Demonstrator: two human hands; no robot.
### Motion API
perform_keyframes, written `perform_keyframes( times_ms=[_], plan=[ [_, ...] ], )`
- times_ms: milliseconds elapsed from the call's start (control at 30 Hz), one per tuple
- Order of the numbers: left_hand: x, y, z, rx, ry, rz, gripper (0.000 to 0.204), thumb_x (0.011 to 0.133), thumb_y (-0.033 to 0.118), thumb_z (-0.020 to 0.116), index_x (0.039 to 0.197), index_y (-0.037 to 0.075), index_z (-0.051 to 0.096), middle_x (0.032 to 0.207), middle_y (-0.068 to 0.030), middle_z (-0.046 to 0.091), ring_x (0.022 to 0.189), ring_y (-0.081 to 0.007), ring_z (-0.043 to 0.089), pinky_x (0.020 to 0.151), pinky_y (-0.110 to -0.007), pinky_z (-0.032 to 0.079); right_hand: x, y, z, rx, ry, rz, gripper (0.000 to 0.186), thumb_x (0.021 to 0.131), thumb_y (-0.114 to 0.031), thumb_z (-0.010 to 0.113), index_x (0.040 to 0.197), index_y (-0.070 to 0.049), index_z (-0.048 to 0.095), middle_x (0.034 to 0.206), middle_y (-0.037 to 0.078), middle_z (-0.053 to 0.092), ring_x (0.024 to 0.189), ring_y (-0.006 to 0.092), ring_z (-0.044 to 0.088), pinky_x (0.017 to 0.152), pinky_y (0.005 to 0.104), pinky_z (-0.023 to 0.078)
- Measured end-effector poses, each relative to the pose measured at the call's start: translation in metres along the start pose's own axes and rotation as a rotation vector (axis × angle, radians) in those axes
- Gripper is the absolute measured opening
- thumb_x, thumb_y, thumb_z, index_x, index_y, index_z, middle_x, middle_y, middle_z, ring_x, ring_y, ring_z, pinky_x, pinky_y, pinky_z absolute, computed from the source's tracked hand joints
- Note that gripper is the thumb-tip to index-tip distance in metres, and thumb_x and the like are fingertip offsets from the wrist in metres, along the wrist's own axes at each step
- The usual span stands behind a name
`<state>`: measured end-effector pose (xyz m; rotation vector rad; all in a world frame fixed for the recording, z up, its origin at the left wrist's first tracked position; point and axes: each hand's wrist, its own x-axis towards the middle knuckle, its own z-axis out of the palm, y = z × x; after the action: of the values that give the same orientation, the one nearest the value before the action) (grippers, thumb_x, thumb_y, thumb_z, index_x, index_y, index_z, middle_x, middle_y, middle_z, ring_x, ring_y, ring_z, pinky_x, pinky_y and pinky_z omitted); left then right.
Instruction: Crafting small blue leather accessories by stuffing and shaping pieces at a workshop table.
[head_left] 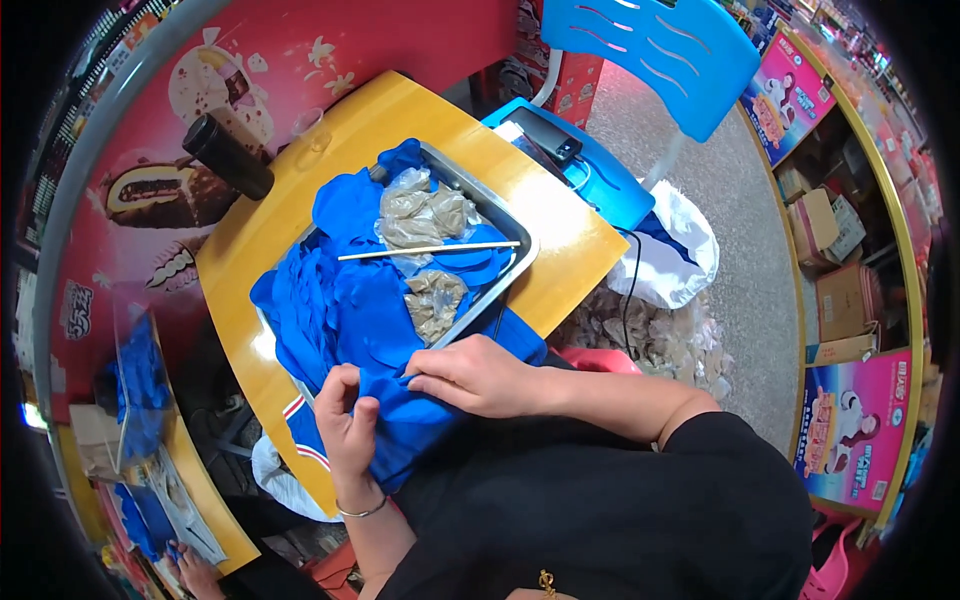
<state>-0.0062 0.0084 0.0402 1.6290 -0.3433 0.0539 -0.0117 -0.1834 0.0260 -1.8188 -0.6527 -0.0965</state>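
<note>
A piece of blue cloth [405, 425] hangs over my lap at the table's near edge. My right hand [475, 376] pinches its upper edge between thumb and fingers. Close beside it, my left hand [347, 425], with a bracelet at the wrist, has its fingers curled on the same cloth. Just beyond my hands a metal tray [522, 250] holds a heap of blue cloth pieces [305, 300]. Two clear plastic bags of small brownish bits, a larger bag [422, 212] and a smaller bag [435, 305], lie on the heap. Between them rests a thin pale stick [430, 250].
The yellow table [575, 255] bears a dark cylindrical bottle [228, 157] and a clear cup [308, 125]. A blue chair [655, 50] carries a black device [540, 132]. A white sack [680, 250] sits on the floor. Lower left, another person's hand [195, 572] works at blue cloth.
</note>
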Motion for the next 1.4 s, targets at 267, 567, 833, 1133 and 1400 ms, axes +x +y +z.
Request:
perform_keyframes(
  times_ms=[267, 567, 833, 1133, 1400],
  plan=[
    [-0.006, -0.001, -0.02, 0.018, 0.09, -0.047, 0.02, 0.071, 0.002, 0.072, 0.079, 0.001, 0.054, 0.075, -0.0026, 0.052, 0.063, -0.0105, 0.048, 0.058, -0.021, 0.037, 0.03, -0.016, -0.01, -0.314, 0.012, -0.319, 0.021, 0.077, -0.027, 0.065, 0.076, -0.01, 0.052, 0.06, 0.008, 0.056, 0.057, 0.0274, 0.057, 0.051, 0.0366, 0.043],
    [-0.007, -0.002, -0.017, 0.063, 0.054, 0.107, 0.021, 0.078, 0.015, 0.071, 0.079, 0.002, 0.054, 0.07, -0.0013, 0.051, 0.06, -0.0073, 0.043, 0.053, -0.019, 0.032, 0.03, -0.02, -0.014, -0.338, -0.044, -0.33, 0.021, 0.078, -0.029, 0.067, 0.075, -0.011, 0.058, 0.059, 0.006, 0.057, 0.054, 0.0232, 0.055, 0.05, 0.0323, 0.041],
    [-0.009, 0.001, -0.013, -0.229, 0.074, 0.141, 0.027, 0.084, 0.023, 0.066, 0.074, 0.004, 0.049, 0.064, -0.0004, 0.05, 0.056, -0.0052, 0.04, 0.05, -0.019, 0.029, 0.026, -0.022, -0.018, -0.202, -0.087, -0.16, 0.019, 0.081, -0.027, 0.065, 0.075, -0.01, 0.06, 0.057, 0.008, 0.051, 0.052, 0.0243, 0.053, 0.048, 0.0344, 0.038],
    [-0.005, 0.004, -0.014, -0.072, 0.289, 0.152, 0.023, 0.088, 0.022, 0.06, 0.077, 0.003, 0.051, 0.067, 0.0021, 0.048, 0.055, -0.0019, 0.034, 0.05, -0.017, 0.025, 0.044, -0.031, -0.02, -0.183, -0.048, -0.178, 0.016, 0.08, -0.023, 0.066, 0.078, -0.009, 0.059, 0.058, 0.007, 0.052, 0.052, 0.0219, 0.054, 0.047, 0.0319, 0.039],
    [-0.01, 0.011, -0.015, 0.065, 0.368, 0.244, 0.022, 0.089, 0.021, 0.058, 0.078, 0.004, 0.051, 0.07, 0.0025, 0.047, 0.057, -0.0021, 0.033, 0.051, -0.018, 0.025, 0.05, -0.034, -0.019, -0.249, -0.076, -0.241, 0.018, 0.083, -0.026, 0.062, 0.078, -0.01, 0.056, 0.058, 0.009, 0.055, 0.054, 0.0269, 0.057, 0.048, 0.035, 0.042]
  ],
)
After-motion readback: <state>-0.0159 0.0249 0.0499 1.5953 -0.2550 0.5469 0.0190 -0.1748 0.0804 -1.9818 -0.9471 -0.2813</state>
